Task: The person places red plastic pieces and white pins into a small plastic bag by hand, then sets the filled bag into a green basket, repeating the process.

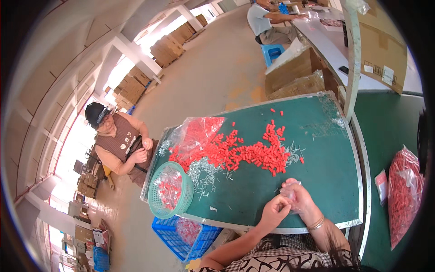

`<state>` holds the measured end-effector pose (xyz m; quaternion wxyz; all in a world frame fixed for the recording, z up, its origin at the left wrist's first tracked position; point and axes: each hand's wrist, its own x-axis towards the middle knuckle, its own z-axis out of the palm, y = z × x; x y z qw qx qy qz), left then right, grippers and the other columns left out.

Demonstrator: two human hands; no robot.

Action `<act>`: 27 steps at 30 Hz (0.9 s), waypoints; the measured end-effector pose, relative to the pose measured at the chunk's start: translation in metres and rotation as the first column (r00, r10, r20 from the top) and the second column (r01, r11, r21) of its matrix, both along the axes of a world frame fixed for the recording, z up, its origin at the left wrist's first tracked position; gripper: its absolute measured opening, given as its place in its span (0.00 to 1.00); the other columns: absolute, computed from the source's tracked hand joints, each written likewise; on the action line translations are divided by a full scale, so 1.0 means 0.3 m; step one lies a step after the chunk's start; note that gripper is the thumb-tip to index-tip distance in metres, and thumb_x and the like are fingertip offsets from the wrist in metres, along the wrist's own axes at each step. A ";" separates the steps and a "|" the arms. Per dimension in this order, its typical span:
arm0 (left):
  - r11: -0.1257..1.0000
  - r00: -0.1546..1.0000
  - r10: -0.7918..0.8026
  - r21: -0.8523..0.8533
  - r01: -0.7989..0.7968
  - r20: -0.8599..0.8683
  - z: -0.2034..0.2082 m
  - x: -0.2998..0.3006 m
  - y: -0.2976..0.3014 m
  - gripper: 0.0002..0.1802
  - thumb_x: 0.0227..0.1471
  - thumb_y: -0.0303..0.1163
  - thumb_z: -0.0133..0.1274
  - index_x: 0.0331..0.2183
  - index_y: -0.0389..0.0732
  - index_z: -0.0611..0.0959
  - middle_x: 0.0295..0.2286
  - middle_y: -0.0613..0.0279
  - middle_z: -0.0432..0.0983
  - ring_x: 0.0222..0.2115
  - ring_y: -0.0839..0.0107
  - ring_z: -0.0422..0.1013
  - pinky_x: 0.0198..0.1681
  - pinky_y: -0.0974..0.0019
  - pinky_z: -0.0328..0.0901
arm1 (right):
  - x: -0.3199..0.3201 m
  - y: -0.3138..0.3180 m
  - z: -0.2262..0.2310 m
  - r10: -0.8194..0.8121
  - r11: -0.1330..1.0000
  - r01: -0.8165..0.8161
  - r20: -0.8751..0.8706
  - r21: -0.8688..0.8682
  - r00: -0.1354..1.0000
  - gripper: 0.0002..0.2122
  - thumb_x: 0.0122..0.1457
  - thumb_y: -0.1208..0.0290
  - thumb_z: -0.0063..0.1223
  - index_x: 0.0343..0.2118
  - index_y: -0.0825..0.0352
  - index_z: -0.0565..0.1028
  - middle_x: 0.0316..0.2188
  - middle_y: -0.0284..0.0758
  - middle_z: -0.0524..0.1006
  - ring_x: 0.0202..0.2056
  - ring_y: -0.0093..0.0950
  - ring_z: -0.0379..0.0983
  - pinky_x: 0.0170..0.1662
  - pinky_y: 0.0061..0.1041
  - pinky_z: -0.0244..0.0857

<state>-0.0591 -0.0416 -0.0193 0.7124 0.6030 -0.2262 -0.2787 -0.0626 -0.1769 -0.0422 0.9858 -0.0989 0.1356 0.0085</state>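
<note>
A small clear plastic bag (pixel 290 192) sits in my right hand (pixel 304 202), whose fingers curl round it over the near edge of the green table (pixel 326 181). Close against it, my left hand (pixel 274 212) has its fingertips pinched together; whatever they hold is too small to make out. Beyond both hands spreads a heap of short red plastic plugs (pixel 258 154). Thin silver screws (pixel 201 176) lie in a pile at its left, and more screws (pixel 295 152) are scattered by its right end.
A large clear bag of red plugs (pixel 199 133) lies on the table's left part. A green basket (pixel 186 199) with filled bags stands at its corner, above a blue crate (pixel 204 240). Another person (pixel 120 140) works at the left. A big red-filled bag (pixel 403 195) lies at right.
</note>
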 end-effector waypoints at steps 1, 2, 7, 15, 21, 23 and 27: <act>0.999 0.999 0.006 -0.039 -0.007 -0.035 -0.024 0.009 -0.009 0.04 0.52 0.18 0.46 0.29 0.38 0.71 0.32 0.64 0.71 0.34 0.79 0.68 0.39 0.75 0.63 | 0.002 0.009 -0.007 -0.003 0.999 0.002 -0.015 -0.038 1.000 0.11 0.48 0.84 0.45 0.35 0.66 0.68 0.28 0.37 0.73 0.27 0.27 0.70 0.31 0.26 0.66; 0.999 1.000 0.015 -0.044 -0.016 -0.023 -0.058 0.027 -0.007 0.04 0.52 0.18 0.46 0.29 0.38 0.71 0.32 0.64 0.71 0.34 0.79 0.68 0.39 0.75 0.63 | -0.010 0.009 0.002 0.030 1.000 -0.031 0.030 0.005 0.999 0.10 0.48 0.84 0.46 0.34 0.65 0.68 0.29 0.38 0.73 0.32 0.31 0.71 0.41 0.30 0.68; 0.998 0.996 0.056 0.008 -0.057 0.063 -0.070 0.048 -0.021 0.04 0.53 0.18 0.46 0.29 0.38 0.70 0.30 0.67 0.69 0.33 0.82 0.66 0.38 0.76 0.62 | -0.002 0.014 0.045 -0.015 1.000 0.015 0.044 -0.005 0.999 0.12 0.47 0.85 0.45 0.34 0.64 0.68 0.29 0.37 0.72 0.32 0.31 0.71 0.42 0.33 0.69; 0.927 0.928 0.373 -0.036 -0.372 0.011 0.053 0.121 0.030 0.03 0.54 0.24 0.48 0.30 0.37 0.71 0.33 0.51 0.75 0.29 0.70 0.73 0.36 0.67 0.68 | -0.025 -0.077 0.085 -0.073 0.987 0.065 -0.051 -0.149 0.996 0.11 0.51 0.83 0.50 0.38 0.65 0.67 0.26 0.33 0.70 0.20 0.20 0.64 0.20 0.19 0.57; 0.784 0.796 0.584 -0.147 -0.604 -0.158 0.072 0.203 0.110 0.04 0.53 0.25 0.49 0.29 0.38 0.71 0.30 0.55 0.75 0.26 0.74 0.70 0.33 0.71 0.65 | -0.011 -0.010 0.035 0.140 0.913 -0.126 0.007 -0.388 0.990 0.10 0.53 0.74 0.56 0.38 0.68 0.72 0.17 0.24 0.66 0.14 0.13 0.55 0.14 0.15 0.43; 0.785 0.795 0.579 -0.137 -0.604 -0.182 0.067 0.198 0.099 0.04 0.53 0.25 0.49 0.29 0.38 0.71 0.30 0.56 0.75 0.26 0.74 0.70 0.34 0.71 0.66 | -0.016 0.022 0.056 0.108 0.848 -0.119 -0.051 -0.517 0.993 0.10 0.52 0.74 0.58 0.37 0.68 0.73 0.16 0.22 0.65 0.14 0.12 0.54 0.14 0.14 0.43; 0.802 0.808 0.561 -0.122 -0.585 -0.181 0.066 0.171 0.055 0.03 0.53 0.24 0.49 0.30 0.37 0.71 0.30 0.57 0.75 0.28 0.73 0.71 0.34 0.71 0.66 | -0.007 0.055 0.109 0.015 0.739 -0.066 -0.082 -0.670 0.997 0.13 0.51 0.76 0.58 0.40 0.70 0.72 0.16 0.21 0.63 0.13 0.11 0.52 0.14 0.15 0.41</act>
